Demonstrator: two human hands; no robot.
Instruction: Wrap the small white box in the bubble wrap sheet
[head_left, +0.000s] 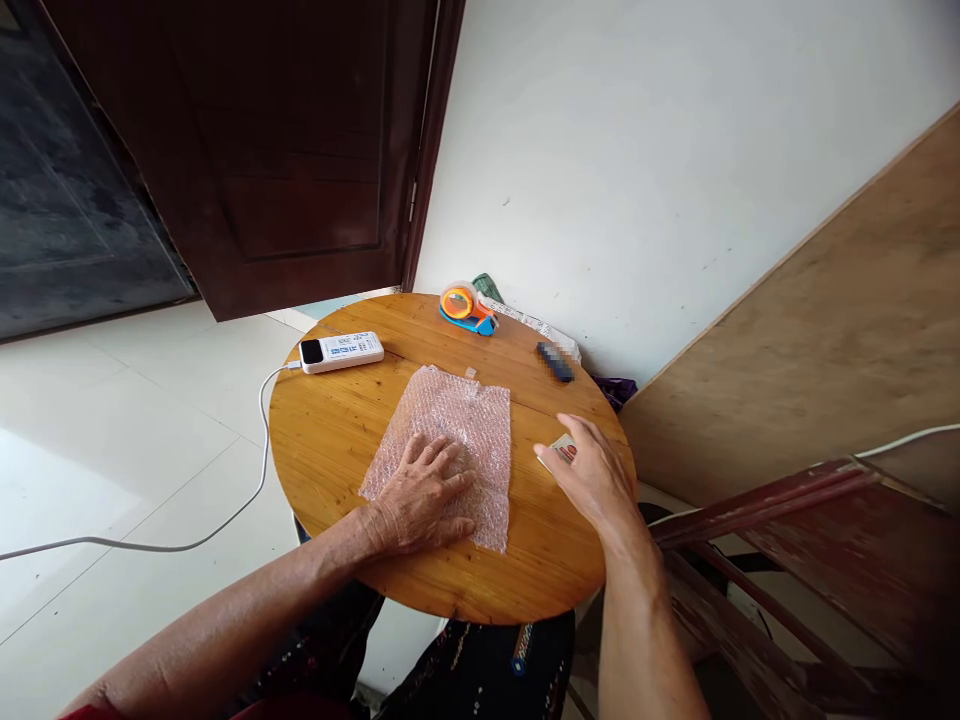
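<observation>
Bubble wrap already lies spread beneath the flat left hand, while the separate right hand, fingers parted, hovers at an unwrapped printed packet near the worktop's right edge.

We've got soft, decent light, strongest at left, with glare on the floor. Door goes near-black. Bubble wrap throws tiny glints. Wide-angle lean toward edges; dark item on the tabletop is pixelated.

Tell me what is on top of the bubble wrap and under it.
The left hand rests on the bubble wrap, which lies on the wooden table; what the hand covers is hidden.
</observation>
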